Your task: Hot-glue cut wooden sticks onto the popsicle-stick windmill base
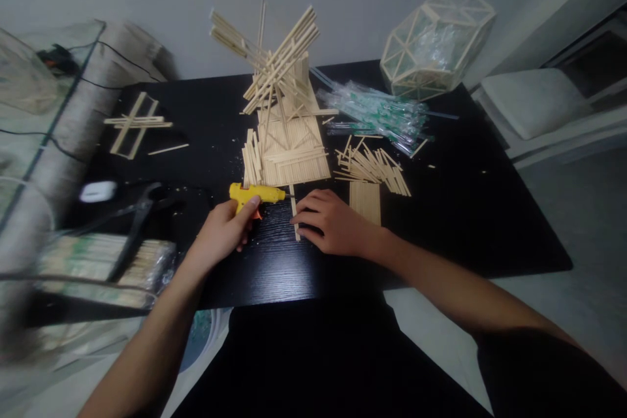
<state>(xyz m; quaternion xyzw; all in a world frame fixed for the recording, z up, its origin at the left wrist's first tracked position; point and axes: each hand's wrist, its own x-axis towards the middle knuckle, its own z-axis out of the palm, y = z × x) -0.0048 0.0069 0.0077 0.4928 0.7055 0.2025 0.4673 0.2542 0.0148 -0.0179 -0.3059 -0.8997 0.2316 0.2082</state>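
Observation:
My left hand (226, 225) is closed around a yellow hot glue gun (257, 194) with an orange trigger. Its nozzle points right, at the upper part of a wooden stick (294, 215) lying upright in view on the table. My right hand (333, 221) grips that stick with thumb and fingers from the right side. Just beyond both hands stands a windmill model (294, 144) built from wooden sticks, with crossed blades above a slatted base. To the right of my right hand lies a flat panel of joined sticks (365, 201).
Loose short sticks (377, 166) lie right of the model, below plastic-wrapped packets (377, 111). A faceted stick-framed shape (437, 46) stands at back right. On the left are a stick frame (136, 124), a white case (98, 191), pliers (140, 215) and bundled chopsticks (105, 261).

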